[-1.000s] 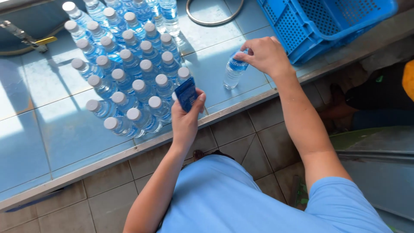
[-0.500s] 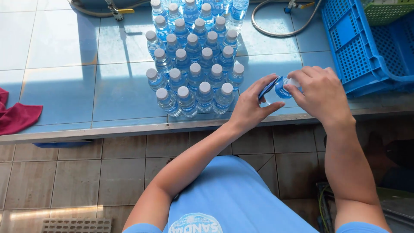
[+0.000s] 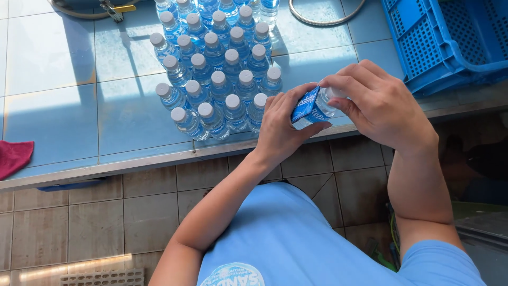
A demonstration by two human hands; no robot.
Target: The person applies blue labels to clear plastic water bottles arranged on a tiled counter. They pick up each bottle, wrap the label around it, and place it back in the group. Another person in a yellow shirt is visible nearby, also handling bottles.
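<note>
Clear bottle (image 3: 313,107) with a blue label lettered in white. Clear bottles (image 3: 217,69) with white caps and blue labels. Pale blue tiled counter (image 3: 58,106) with grey grout lines. Blue latticed crate (image 3: 450,39). Dark red cloth (image 3: 13,158). Light blue shirt (image 3: 296,243). Beige wall tiles (image 3: 69,212).

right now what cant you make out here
- Head view: the bottle cap end is covered by the right hand; its base by the left hand.
- Blue crate: cut off by the right and top edges.
- Red cloth: cut by the left edge.
- Far bottle rows: cut off at the top.
</note>
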